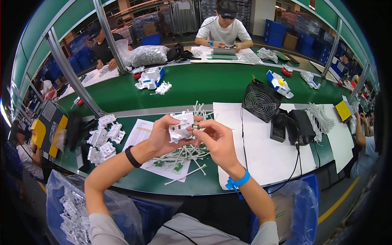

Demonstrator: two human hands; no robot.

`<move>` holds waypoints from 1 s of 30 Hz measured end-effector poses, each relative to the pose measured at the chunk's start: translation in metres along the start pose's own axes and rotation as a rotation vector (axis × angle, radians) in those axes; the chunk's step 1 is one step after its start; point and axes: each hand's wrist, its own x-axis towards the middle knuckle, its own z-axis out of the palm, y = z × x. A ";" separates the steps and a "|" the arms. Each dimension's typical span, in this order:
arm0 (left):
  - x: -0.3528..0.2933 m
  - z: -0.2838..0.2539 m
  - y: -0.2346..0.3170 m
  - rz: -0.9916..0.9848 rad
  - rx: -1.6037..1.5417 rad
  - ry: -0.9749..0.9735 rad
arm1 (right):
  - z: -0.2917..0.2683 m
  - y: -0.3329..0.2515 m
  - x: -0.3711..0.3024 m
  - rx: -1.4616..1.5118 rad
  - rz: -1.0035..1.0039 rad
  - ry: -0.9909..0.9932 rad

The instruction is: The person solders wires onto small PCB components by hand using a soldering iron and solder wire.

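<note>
My left hand (158, 134) is closed around a white moulded plastic housing (179, 130), held up over the bench with its recessed side showing. Against its right edge, my right hand (218, 143) pinches a small green circuit board (195, 126) between thumb and fingers. Whether the board touches the housing I cannot tell. Below both hands lies a heap of white cables with small green boards (178, 166), partly on a printed paper sheet (141, 132). More white housings (107, 150) are piled to the left.
At the right stand a black fan with a wire grille (262, 102), black power boxes (302, 126) and a bundle of white cables (320, 118). A lined bin of white parts (73, 216) sits lower left. Across the green conveyor (196, 85), a person (224, 32) works.
</note>
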 end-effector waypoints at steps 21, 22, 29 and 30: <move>0.031 0.001 -0.024 -0.467 0.260 -0.079 | -0.034 -0.015 -0.020 -0.345 -0.206 0.042; 0.032 0.005 -0.019 -0.553 0.263 -0.161 | -0.034 -0.024 -0.023 -0.345 -0.242 0.048; 0.034 0.001 -0.030 -0.756 0.207 -0.339 | -0.046 -0.063 -0.030 -0.593 -0.339 -0.102; 0.033 0.004 -0.031 -0.774 0.221 -0.351 | -0.049 -0.065 -0.029 -0.723 -0.379 -0.168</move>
